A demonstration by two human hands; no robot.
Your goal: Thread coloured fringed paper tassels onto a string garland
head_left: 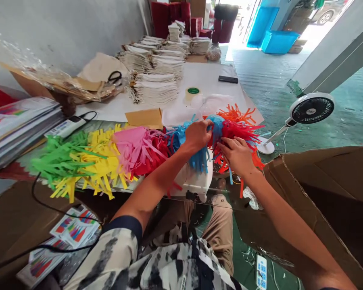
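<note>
A row of fringed paper tassels lies along the table's front edge: green, yellow, pink, red and blue. My left hand is closed, its fingers pinching the blue fringed paper. Just to its right, my right hand rests on the red fringed paper with its fingers stretched out and a little apart; its thumb is hidden. Orange fringe spreads behind the red one. More blue fringe hangs below my left wrist.
Stacks of white bundles stand farther back, near a tape roll and a dark phone-like slab. Scissors lie at the left. A fan stands at the right, above an open cardboard box. Printed packets lie lower left.
</note>
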